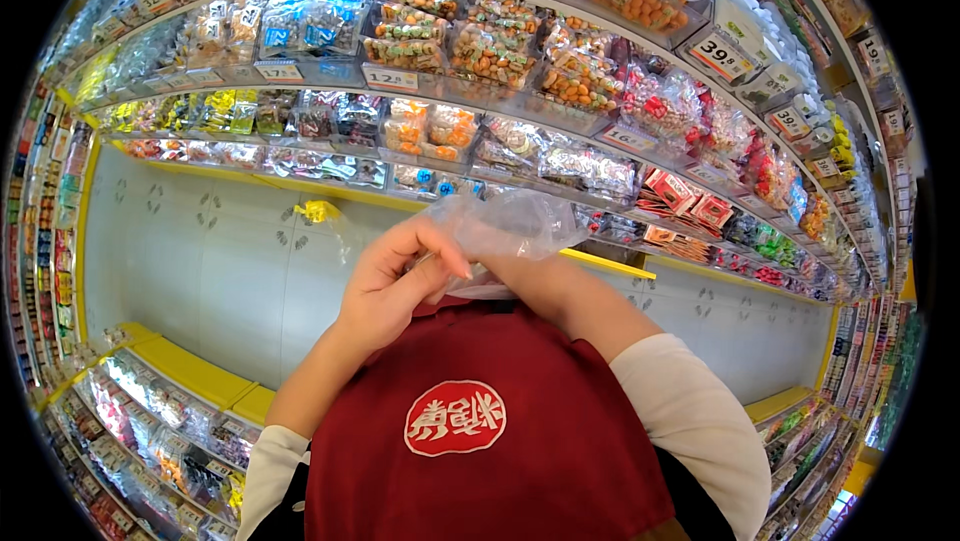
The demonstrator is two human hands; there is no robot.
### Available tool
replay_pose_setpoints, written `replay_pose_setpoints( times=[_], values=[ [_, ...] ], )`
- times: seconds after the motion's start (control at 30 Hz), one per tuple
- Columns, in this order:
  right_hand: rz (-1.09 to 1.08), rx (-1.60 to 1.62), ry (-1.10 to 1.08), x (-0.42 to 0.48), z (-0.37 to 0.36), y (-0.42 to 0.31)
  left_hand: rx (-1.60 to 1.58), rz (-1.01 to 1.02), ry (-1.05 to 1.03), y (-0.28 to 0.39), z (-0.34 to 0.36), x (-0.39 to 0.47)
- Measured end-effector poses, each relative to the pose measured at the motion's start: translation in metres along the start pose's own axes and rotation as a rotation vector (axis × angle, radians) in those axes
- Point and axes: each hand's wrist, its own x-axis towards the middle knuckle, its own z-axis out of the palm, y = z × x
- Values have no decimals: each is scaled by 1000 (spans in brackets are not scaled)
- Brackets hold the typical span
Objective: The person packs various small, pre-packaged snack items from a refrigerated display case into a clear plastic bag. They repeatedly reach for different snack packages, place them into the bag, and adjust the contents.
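Note:
A clear plastic bag (525,230) is stretched out before my chest, just above the dark red apron (480,346). My left hand (401,275), with the thumb near the bent fingers, is at the bag's left end and appears to pinch its edge. The right forearm reaches in from the right side, and my right hand (480,233) is inside or behind the bag, blurred by the film, so its fingers cannot be made out. Beyond the bag, packs of snacks in clear bins (495,46) fill the shelves.
Curved tiers of shelves with price tags stand in front, edged below by a yellow rail (611,263). A yellow crumpled wrapper or bag (319,211) is near the grey floor (225,256) at left. More shelving with a yellow edge (180,365) lies behind at lower left.

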Motion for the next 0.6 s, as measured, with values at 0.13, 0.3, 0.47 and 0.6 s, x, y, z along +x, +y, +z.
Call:
replay_pose_setpoints(
  times=[0.13,0.3,0.47,0.6],
  values=[
    [-117,-114,48,-1,23,7,14,23,156,1,-8,8],
    [-134,-112,20,-41,-38,-40,-35,53,555,-7,-72,-2],
    [-311,-245,683,-109,-71,-47,-114,-65,739,-28,-91,-14],
    [-419,-403,784,-125,-73,-45,-19,-322,429,-61,-74,-9]
  ],
)
